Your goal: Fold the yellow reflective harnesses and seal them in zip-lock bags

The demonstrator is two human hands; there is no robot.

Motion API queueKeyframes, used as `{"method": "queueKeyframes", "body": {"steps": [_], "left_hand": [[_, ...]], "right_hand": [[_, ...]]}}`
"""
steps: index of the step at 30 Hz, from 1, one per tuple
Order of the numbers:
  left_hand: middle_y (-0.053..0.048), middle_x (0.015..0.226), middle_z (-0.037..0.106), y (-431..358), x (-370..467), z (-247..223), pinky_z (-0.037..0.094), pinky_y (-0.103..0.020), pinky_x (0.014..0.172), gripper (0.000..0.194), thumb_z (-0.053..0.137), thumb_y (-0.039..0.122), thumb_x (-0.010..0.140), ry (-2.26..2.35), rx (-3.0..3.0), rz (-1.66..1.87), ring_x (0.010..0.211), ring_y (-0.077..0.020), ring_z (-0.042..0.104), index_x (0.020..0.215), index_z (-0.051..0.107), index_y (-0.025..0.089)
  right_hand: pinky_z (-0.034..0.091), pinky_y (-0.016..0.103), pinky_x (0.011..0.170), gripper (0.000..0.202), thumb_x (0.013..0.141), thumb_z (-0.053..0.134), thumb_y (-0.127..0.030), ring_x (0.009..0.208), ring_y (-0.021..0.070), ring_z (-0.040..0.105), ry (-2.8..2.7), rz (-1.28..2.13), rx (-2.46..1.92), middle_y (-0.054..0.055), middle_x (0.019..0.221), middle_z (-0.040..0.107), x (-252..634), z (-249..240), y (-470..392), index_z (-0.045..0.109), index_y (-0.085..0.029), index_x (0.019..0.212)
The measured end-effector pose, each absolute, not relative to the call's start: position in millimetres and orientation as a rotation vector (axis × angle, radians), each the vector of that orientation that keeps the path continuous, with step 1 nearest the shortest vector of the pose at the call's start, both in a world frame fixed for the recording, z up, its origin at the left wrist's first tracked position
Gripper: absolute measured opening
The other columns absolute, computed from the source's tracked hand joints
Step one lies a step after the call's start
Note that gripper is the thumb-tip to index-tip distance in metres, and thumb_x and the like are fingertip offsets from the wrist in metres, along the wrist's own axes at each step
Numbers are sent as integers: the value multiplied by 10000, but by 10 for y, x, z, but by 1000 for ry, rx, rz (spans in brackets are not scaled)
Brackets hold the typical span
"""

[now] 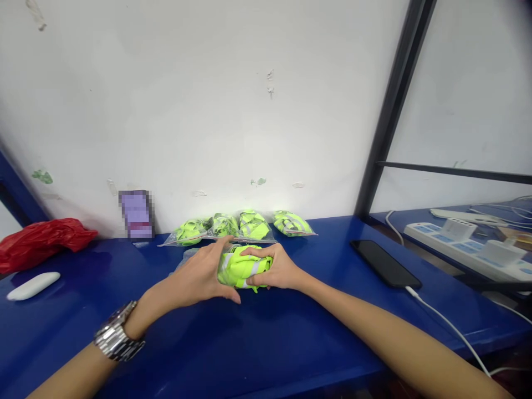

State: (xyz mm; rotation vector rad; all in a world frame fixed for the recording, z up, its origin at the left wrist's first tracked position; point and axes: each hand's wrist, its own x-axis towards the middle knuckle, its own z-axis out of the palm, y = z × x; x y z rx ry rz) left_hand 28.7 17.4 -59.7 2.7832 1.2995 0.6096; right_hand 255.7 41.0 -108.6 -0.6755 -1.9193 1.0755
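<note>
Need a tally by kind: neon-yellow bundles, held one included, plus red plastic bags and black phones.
Neon-yellow bundles: 5
Red plastic bags: 1
Black phones: 1
Total: 7

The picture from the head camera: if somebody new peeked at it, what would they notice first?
Probably the bright yellow-green bundle in the middle, gripped by the right hand, with the left hand spread around its other end. Behind it, four similar bundles in clear bags line up along the white wall. A shiny red plastic bag stands out at the far left of the blue table.
</note>
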Motion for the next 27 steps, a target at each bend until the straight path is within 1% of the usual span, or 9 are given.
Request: {"method": "queueKeyframes", "body": {"steps": [2, 3, 4, 6, 10, 15, 19, 23, 27], "left_hand": [[-108, 1125, 613, 149, 274, -469, 476, -368, 800, 446, 496, 536, 860, 1382, 2708, 669, 986, -261, 599, 1144, 484, 193], [-83, 987, 632, 137, 273, -415, 465, -346, 749, 346, 393, 502, 918, 1428, 2683, 684, 876, -230, 603, 1008, 516, 191], [-57, 859, 621, 126, 275, -374, 446, -328, 697, 337, 323, 470, 947, 1464, 2661, 668, 776, -208, 586, 892, 509, 195], [-14, 704, 567, 112, 284, -333, 395, -297, 604, 347, 306, 466, 947, 1489, 2602, 565, 644, -181, 532, 786, 469, 205], [5, 664, 540, 137, 285, -347, 332, -267, 544, 330, 382, 494, 898, 1427, 2491, 495, 592, -161, 479, 765, 472, 205], [2, 616, 528, 164, 243, -309, 343, -264, 544, 327, 414, 470, 855, 1384, 2289, 438, 568, -150, 453, 672, 459, 202], [15, 634, 491, 132, 234, -323, 354, -263, 547, 334, 407, 494, 866, 1372, 2231, 574, 575, -141, 430, 737, 489, 197], [37, 618, 411, 115, 292, -405, 325, -250, 518, 348, 397, 504, 883, 1312, 2138, 746, 548, -122, 371, 752, 480, 192], [23, 639, 456, 92, 312, -384, 343, -255, 516, 396, 319, 512, 931, 1311, 2312, 637, 556, -132, 421, 803, 516, 194]], "right_hand": [[505, 254, 628, 546, 598, 770, -225, 649, 145, 626, -1934, 1023, -643, 20, 902, 700, 2551, -1093, 408, 685, -172, 1135], [507, 265, 690, 539, 592, 769, -210, 738, 170, 646, -1940, 987, -629, 28, 956, 700, 2546, -1095, 407, 691, -169, 1124], [503, 275, 734, 534, 587, 768, -201, 806, 190, 652, -1945, 960, -624, 31, 987, 699, 2541, -1096, 407, 695, -167, 1115], [500, 288, 768, 535, 589, 763, -196, 859, 209, 654, -1958, 935, -638, 29, 996, 703, 2532, -1094, 406, 694, -170, 1118], [500, 310, 807, 555, 578, 768, -202, 913, 231, 658, -1978, 911, -649, 33, 1022, 708, 2525, -1079, 395, 692, -181, 1128], [495, 338, 861, 583, 565, 770, -216, 998, 265, 651, -1958, 958, -645, 55, 1089, 703, 2521, -1052, 371, 689, -177, 1140], [481, 343, 891, 589, 560, 779, -221, 1015, 276, 649, -1974, 941, -652, 60, 1107, 699, 2529, -1044, 367, 692, -170, 1140], [492, 314, 839, 593, 572, 780, -225, 966, 259, 661, -2018, 931, -658, 45, 1095, 701, 2535, -1037, 356, 683, -171, 1155], [506, 274, 718, 570, 578, 767, -226, 806, 213, 677, -2042, 947, -681, 29, 1002, 719, 2533, -1025, 341, 691, -159, 1139]]}}
